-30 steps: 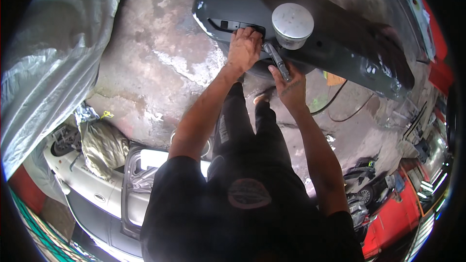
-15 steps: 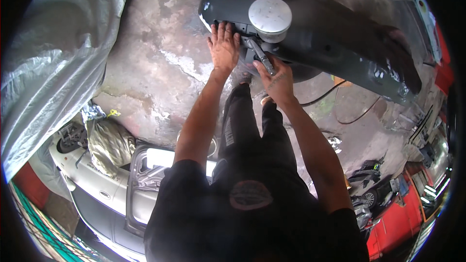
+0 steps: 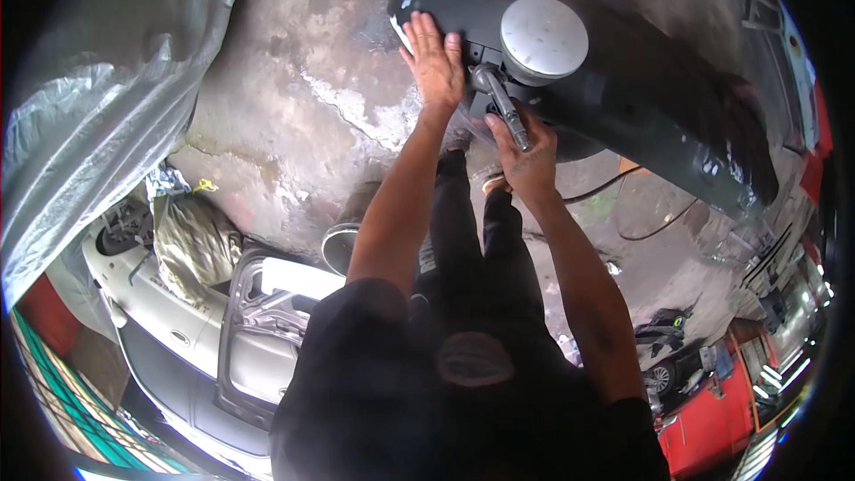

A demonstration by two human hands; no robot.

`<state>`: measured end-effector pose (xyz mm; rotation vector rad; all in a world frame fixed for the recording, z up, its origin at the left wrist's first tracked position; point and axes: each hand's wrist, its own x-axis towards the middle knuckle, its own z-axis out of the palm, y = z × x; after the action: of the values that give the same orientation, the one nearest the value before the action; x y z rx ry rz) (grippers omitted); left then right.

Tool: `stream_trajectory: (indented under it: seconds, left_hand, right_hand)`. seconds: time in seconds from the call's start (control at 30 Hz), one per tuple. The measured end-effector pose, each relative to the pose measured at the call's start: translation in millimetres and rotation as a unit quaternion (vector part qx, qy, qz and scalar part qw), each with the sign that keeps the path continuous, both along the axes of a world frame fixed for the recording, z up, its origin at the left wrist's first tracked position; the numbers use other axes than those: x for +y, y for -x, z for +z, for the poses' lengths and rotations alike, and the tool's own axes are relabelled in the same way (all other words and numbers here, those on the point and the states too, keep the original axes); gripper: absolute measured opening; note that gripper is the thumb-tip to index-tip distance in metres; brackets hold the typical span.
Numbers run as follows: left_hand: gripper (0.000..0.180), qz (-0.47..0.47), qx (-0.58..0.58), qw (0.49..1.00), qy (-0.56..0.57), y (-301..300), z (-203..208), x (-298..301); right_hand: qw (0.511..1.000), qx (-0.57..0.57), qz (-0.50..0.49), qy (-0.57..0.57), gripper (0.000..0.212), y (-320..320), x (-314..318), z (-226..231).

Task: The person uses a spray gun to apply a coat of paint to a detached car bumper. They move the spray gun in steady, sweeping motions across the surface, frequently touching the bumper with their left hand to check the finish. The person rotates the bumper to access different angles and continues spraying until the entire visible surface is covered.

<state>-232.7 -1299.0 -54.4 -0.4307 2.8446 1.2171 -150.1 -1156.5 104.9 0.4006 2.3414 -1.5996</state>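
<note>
Spray gun [image 3: 506, 107] over dark bumper [image 3: 641, 93], silver cup [image 3: 545, 38] attached, right hand [image 3: 529, 158] gripping handle. Left hand [image 3: 436, 67] holds nothing, flat, apparently resting near bumper's left end. Probably best: cup level, palm light, gun clear of surface.
</note>
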Motion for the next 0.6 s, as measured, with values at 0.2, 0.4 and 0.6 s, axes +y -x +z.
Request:
stream_trajectory:
  seconds: [0.2, 0.4, 0.6]
  left_hand:
    - [0.076, 0.146, -0.125, 0.962, -0.196, -0.1, -70.9, -86.7]
    - [0.070, -0.012, 0.026, 1.000, 0.005, 14.8, 9.0, -20.7]
    - [0.076, -0.021, 0.017, 0.999, -0.022, 45.4, -5.6, -15.9]
  right_hand:
    - [0.996, 0.074, 0.028, -0.038, 0.031, -8.8, 0.1, -17.4]
    - [0.997, 0.083, -0.002, 0.006, 0.029, -9.7, 0.2, -9.9]
    - [0.995, 0.097, 0.009, -0.010, 0.025, -4.9, 4.1, 4.4]
